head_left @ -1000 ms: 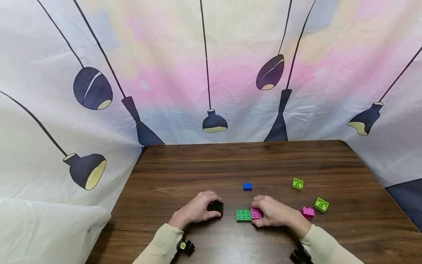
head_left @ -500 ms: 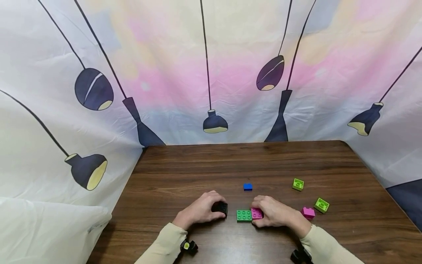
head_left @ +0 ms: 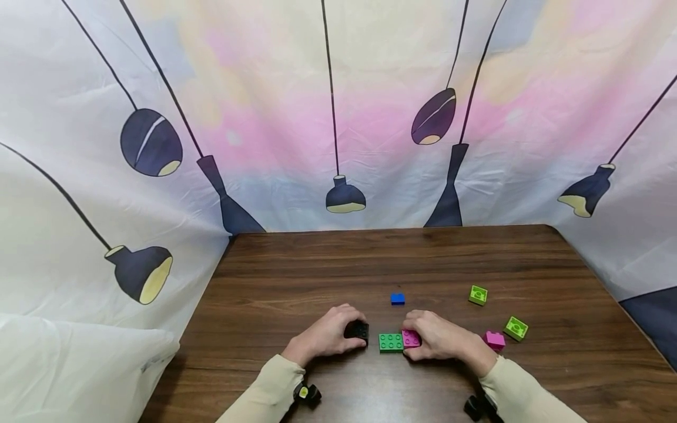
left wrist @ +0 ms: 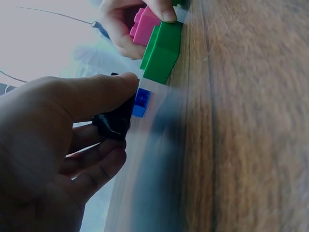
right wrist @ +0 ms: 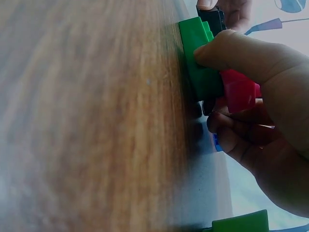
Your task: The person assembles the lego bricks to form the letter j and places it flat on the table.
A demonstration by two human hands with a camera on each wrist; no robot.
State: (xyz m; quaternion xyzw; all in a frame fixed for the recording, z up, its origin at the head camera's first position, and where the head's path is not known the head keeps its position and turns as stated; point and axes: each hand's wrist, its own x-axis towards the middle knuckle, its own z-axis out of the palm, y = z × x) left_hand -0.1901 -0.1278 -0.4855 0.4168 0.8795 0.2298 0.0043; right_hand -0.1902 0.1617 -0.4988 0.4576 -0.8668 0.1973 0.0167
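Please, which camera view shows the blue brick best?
The head view: there the blue brick lies on the table with nothing in front. The left wrist view shows it larger, but apparently partly behind the black brick; the right wrist view shows only a sliver beside the right hand.

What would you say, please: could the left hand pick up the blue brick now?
Probably not: the left hand holds the black brick, though nothing seems to stand between it and the blue brick.
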